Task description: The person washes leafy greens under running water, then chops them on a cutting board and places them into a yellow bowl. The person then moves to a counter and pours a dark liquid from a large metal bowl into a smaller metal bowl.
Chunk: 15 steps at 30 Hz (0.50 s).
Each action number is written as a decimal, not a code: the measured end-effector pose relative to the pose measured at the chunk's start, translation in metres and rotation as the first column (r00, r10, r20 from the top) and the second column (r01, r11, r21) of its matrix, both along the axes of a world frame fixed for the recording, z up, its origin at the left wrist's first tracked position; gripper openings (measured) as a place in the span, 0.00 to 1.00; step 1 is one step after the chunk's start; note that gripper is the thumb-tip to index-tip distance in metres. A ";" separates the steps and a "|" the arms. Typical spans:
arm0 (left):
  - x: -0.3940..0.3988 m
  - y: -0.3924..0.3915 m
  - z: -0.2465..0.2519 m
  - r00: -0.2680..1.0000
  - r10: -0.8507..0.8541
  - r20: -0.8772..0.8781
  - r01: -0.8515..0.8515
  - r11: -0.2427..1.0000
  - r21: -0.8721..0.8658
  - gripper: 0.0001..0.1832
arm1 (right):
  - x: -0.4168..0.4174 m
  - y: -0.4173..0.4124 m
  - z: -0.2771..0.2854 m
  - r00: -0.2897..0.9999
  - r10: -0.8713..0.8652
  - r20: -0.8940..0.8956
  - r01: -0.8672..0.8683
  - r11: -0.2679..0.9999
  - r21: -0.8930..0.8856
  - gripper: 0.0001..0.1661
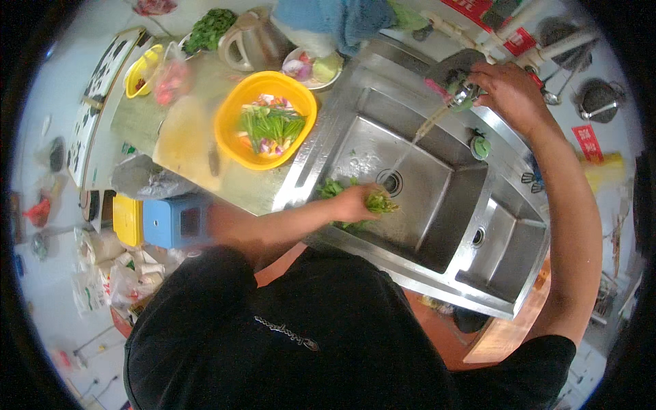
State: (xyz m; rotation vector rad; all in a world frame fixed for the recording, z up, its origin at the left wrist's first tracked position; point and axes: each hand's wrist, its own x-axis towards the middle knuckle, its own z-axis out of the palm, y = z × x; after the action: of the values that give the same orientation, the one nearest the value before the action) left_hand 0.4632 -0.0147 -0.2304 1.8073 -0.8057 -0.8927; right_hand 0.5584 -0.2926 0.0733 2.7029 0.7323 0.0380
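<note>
My left hand (356,203) is closed around a bunch of leafy greens (381,201) over the large basin of a stainless steel sink (410,210); stems poke out on its right and leaves on its left. Water runs from the faucet spout (430,122) towards the drain (390,182). At the back of the sink, my right hand (499,89) is at the metal faucet body (465,96), its fingertips partly hidden. A yellow plastic basin (223,128) on the counter left of the sink holds cut green vegetables (271,124) and pink and white pieces.
Left of the sink, the counter bears a cutting board (187,136), an electric kettle (253,41), a bowl of vegetables (312,66) and a yellow basket (134,77). The smaller sink basin (499,246) lies at the right. Blue and yellow bins (166,223) stand below the counter.
</note>
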 end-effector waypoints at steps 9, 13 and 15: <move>-0.013 -0.004 0.017 0.971 0.229 0.067 -0.226 0.973 -0.039 0.24 | -0.076 0.032 -0.072 0.868 -0.468 0.165 0.284 0.741 0.608 0.30; -0.034 -0.046 0.041 0.934 0.246 0.258 -0.204 0.963 -0.178 0.22 | -0.205 0.015 -0.182 0.465 -0.263 -0.846 0.876 -0.005 0.483 0.26; -0.040 -0.061 0.061 0.861 0.230 0.453 -0.097 0.950 -0.296 0.21 | -0.243 0.029 -0.210 0.114 0.302 -0.947 0.899 -0.436 -0.030 0.39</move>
State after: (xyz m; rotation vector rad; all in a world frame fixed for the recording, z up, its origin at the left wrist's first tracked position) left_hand 0.4228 -0.0753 -0.1690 1.8446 -1.0071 -0.1957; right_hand 0.3152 -0.2641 -0.1364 3.5599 -2.2185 -2.1429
